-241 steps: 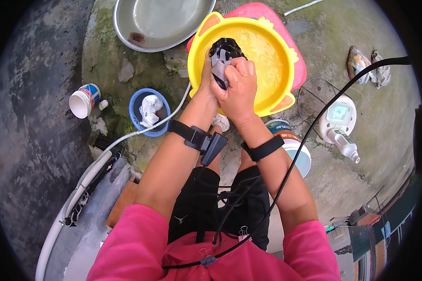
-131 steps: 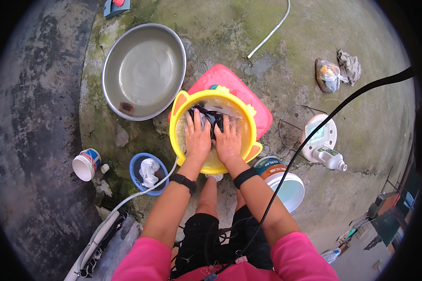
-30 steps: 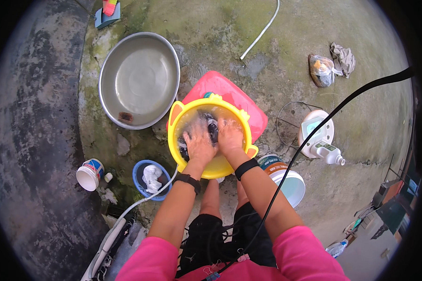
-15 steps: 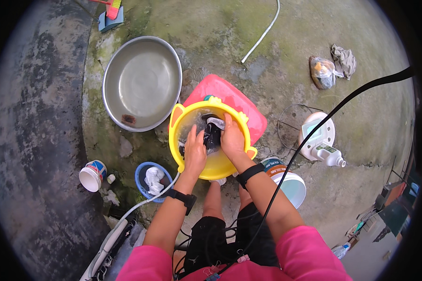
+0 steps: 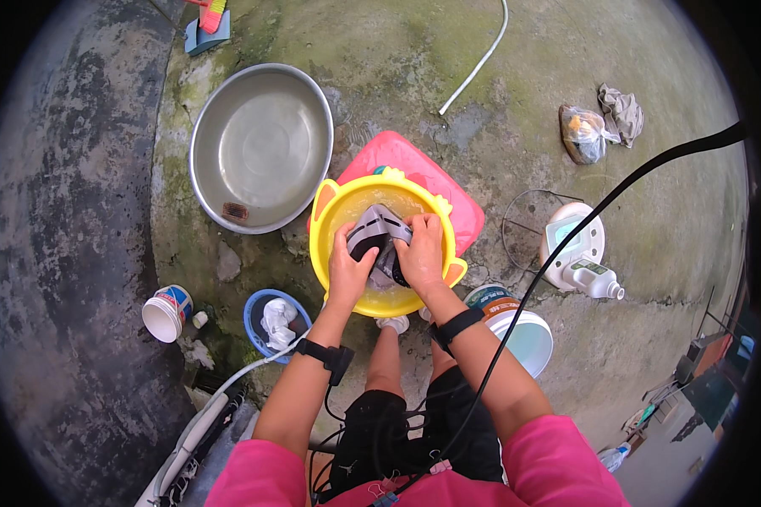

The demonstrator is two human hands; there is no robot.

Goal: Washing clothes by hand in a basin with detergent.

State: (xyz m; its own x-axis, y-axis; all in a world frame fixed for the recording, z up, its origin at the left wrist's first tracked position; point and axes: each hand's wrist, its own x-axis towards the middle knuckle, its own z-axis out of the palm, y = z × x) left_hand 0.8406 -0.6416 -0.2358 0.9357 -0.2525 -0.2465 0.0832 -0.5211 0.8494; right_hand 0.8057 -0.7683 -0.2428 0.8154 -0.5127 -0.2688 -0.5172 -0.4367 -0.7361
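Observation:
A wet black garment with a grey, dark-marked band (image 5: 380,222) is gripped in both my hands over the yellow basin (image 5: 444,291). My left hand (image 5: 347,266) closes on its left side, thumb over the black cloth. My right hand (image 5: 423,253) pinches the band's right side, fingers curled. The band is spread between the hands and folded to a peak in the middle. Cloudy water shows in the basin around it. Part of the garment hangs low between my hands, and its exact kind is unclear.
The basin rests on a red stool-like top (image 5: 414,165). A big metal tub (image 5: 262,144) with water stands far left. Nearby are a blue bowl (image 5: 258,334) with white cloth, a white bucket (image 5: 524,338) and a white bottle (image 5: 592,277). A black cable (image 5: 617,190) crosses the right.
The garment has been raised from the water, and its grey band is now spread between my hands. Both hands have closed on it; before, their fingers were straighter.

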